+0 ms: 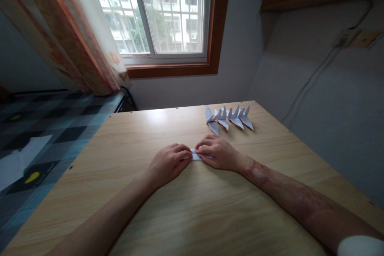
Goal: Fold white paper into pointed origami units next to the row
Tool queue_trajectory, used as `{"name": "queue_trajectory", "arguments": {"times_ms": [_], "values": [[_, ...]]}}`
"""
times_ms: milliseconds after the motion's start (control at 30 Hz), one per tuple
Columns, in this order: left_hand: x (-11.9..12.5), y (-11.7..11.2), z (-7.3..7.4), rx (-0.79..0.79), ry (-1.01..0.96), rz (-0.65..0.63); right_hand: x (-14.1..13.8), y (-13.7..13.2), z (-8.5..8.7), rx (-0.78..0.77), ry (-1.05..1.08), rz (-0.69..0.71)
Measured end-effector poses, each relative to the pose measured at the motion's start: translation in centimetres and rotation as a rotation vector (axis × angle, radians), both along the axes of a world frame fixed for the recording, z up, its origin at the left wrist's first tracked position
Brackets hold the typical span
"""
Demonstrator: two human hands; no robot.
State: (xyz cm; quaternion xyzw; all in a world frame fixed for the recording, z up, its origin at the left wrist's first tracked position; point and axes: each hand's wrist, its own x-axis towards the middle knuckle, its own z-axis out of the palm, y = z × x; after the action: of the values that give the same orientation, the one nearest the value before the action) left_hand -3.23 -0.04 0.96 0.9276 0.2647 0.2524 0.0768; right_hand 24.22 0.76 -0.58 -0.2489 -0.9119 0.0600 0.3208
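A small folded piece of white paper [196, 155] lies on the wooden table in front of me, mostly covered by my fingers. My left hand [172, 160] closes on its left end, thumb and fingers pressed together. On the right end, my right hand [217, 153] pinches the paper, its fingers curled over the edge. Only a short strip shows between the two hands. Beyond my right hand stand several folded white paper cranes [229, 119] in a row, their pointed tips raised.
The wooden table [144, 132] fills the middle. To its left is a bed with a checked cover [75, 136], with white paper sheets [22, 162] on it. A barred window [174, 16] and a curtain [69, 28] are behind. A cable [312, 76] hangs along the right wall.
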Motion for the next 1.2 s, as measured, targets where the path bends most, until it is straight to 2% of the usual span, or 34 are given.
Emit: {"name": "queue_trajectory", "arguments": {"times_ms": [167, 600, 1200], "values": [[-0.1, 0.1, -0.1, 0.021, 0.028, 0.012, 0.0, -0.4, 0.4, 0.016, -0.036, 0.001], [0.2, 0.0, -0.1, 0.067, 0.014, -0.004, -0.2, -0.2, -0.4, 0.164, -0.013, 0.006], [0.0, 0.2, -0.2, -0.067, -0.017, 0.090, -0.3, 0.0, -0.6, -0.187, 0.161, -0.072]]}}
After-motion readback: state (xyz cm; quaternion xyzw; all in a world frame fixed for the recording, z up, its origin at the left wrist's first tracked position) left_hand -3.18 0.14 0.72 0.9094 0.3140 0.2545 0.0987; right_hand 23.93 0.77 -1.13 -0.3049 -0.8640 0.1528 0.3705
